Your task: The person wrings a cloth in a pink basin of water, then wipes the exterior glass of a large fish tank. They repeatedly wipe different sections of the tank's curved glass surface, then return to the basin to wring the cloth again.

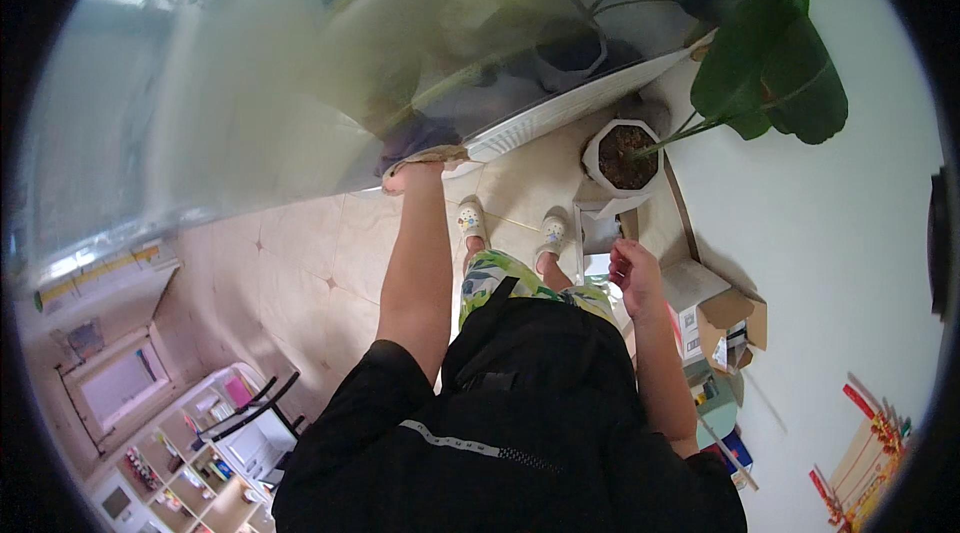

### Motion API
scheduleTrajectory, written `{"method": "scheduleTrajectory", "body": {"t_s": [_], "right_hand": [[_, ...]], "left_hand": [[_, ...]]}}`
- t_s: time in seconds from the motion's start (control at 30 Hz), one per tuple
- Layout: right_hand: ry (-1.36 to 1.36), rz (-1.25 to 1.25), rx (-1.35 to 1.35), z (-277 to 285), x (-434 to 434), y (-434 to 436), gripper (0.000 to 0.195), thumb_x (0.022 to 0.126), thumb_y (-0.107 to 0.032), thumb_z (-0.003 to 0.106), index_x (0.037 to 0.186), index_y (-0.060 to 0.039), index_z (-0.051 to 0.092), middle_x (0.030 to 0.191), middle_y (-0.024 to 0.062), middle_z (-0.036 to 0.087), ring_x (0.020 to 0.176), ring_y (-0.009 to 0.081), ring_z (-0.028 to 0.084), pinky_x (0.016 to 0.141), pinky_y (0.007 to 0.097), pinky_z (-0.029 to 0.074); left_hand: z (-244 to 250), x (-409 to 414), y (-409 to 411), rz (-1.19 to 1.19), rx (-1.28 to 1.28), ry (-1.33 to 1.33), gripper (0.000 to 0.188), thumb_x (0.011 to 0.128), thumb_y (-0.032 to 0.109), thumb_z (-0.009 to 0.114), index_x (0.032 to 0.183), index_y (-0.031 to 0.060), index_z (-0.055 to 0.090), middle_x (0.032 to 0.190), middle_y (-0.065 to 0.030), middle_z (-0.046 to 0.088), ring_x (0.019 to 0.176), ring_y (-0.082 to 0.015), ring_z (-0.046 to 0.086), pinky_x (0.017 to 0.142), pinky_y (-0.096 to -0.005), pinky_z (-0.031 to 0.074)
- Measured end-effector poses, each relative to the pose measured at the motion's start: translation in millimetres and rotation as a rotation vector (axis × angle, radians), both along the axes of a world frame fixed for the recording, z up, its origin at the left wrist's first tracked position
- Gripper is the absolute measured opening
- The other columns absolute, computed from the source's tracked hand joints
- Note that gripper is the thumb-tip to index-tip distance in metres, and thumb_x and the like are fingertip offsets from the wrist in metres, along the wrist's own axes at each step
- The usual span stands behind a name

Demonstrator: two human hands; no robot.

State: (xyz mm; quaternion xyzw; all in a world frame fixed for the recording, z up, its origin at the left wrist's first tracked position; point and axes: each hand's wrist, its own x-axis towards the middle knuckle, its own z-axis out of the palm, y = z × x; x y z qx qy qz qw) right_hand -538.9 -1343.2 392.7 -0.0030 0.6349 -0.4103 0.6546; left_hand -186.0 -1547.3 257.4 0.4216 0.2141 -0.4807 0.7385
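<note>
My left hand (409,174) is stretched forward and holds a crumpled beige cloth (435,155) against the lower edge of a large glossy, reflective panel (285,97). The hand's fingers are partly hidden by the cloth. Dim reflections of the potted plant show in the panel. Beside my right hip, my right hand (636,276) hangs in the air, its fingers loosely curled with nothing visible in them. Below and around that hand stands an open box (598,234).
A big-leaved plant grows in a white octagonal pot (624,158) by the white wall (757,203). An open cardboard carton (733,330) and other boxes line that wall. Cubby shelves (195,473) and a black-armed chair (255,420) stand at the lower left, over beige floor tiles (315,255).
</note>
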Motion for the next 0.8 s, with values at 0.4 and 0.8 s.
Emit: {"method": "scheduleTrajectory", "body": {"t_s": [0.4, 0.8], "right_hand": [[-0.002, -0.207, 0.005, -12, -23, 34, 0.012, 0.089, -0.021, 0.063, 0.088, -0.0093, 0.062, 0.069, 0.0004, 0.058, 0.057, 0.0120, 0.054, 0.053, 0.0273, 0.045], [-0.001, -0.310, 0.020, 0, -73, 58, 0.013, 0.088, -0.022, 0.065, 0.082, -0.0124, 0.060, 0.070, -0.0021, 0.057, 0.059, 0.0103, 0.053, 0.053, 0.0258, 0.044]], "left_hand": [[73, -176, -59, -0.046, 0.122, 0.340, 0.062, 0.093, 0.046, 0.029, 0.148, 0.0169, 0.032, 0.154, -0.0084, 0.031, 0.140, -0.0324, 0.030, 0.112, -0.0561, 0.023], [182, -291, -106, -0.393, -0.320, 0.682, 0.062, 0.096, 0.053, 0.027, 0.144, 0.0149, 0.038, 0.147, -0.0095, 0.039, 0.136, -0.0336, 0.037, 0.109, -0.0567, 0.032]]}}
